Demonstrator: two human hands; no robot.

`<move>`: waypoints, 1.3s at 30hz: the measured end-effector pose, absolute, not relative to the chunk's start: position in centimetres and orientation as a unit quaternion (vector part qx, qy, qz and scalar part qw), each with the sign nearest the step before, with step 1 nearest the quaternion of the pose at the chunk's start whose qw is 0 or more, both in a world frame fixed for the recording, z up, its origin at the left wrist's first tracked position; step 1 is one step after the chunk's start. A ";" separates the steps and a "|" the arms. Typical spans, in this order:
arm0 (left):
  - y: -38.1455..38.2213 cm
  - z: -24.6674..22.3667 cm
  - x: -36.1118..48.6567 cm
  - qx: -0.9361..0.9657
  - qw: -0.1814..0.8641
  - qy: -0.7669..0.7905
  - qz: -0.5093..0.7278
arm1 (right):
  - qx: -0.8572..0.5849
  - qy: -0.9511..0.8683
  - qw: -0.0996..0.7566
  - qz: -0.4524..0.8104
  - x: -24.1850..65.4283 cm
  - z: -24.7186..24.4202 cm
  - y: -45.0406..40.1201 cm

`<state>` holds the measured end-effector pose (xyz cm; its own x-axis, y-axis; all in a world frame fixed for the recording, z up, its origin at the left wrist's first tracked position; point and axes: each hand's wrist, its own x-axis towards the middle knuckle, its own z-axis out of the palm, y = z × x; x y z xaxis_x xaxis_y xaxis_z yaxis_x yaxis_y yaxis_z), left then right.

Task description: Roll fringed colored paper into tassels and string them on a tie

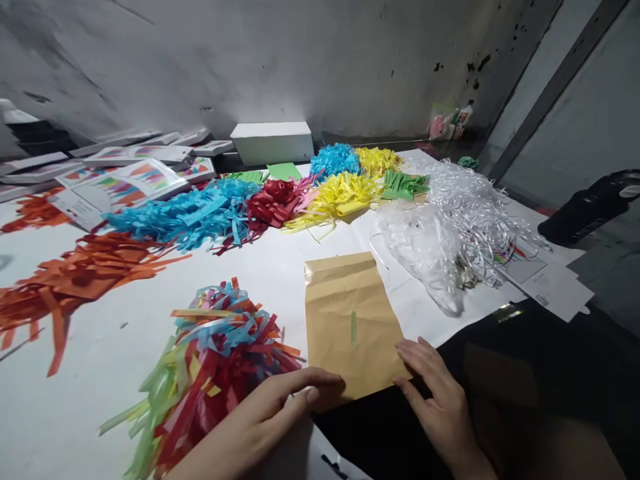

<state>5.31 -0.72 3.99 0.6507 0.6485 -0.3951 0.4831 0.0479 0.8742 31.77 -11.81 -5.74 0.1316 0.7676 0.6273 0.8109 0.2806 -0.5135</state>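
Observation:
A brown paper envelope [350, 300] lies in front of me, its lower part over the dark table edge. On its face is a small green strip [354, 328]. My left hand [280, 407] reaches across the lower left corner, index finger stretched flat on the paper and thumb apart from it. At the lower right corner, my right hand [437, 397] holds the envelope's side between fingers and thumb. Left of the envelope, close by my left forearm, is a pile of mixed-colour tissue paper tassels [220, 353].
Orange tassels [85, 273], blue tassels [195, 210], red tassels [275, 200] and yellow tassels [345, 193] line the white-covered table. To the right are a clear plastic bag [420, 240], white string [465, 193] and a black bottle [590, 207]. A white box [273, 143] stands by the wall.

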 end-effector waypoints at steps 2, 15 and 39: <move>-0.8 3.2 6.1 0.667 0.633 0.389 0.061 | -0.617 -0.616 0.488 -0.020 32.0 -5.5 -12.1; -1.2 3.4 8.0 0.702 0.584 0.403 0.066 | -0.616 -0.697 0.358 0.081 32.0 -3.0 -10.2; -1.4 3.7 10.6 0.750 0.535 0.387 0.039 | -0.547 -0.745 0.372 0.087 33.0 -3.2 -9.8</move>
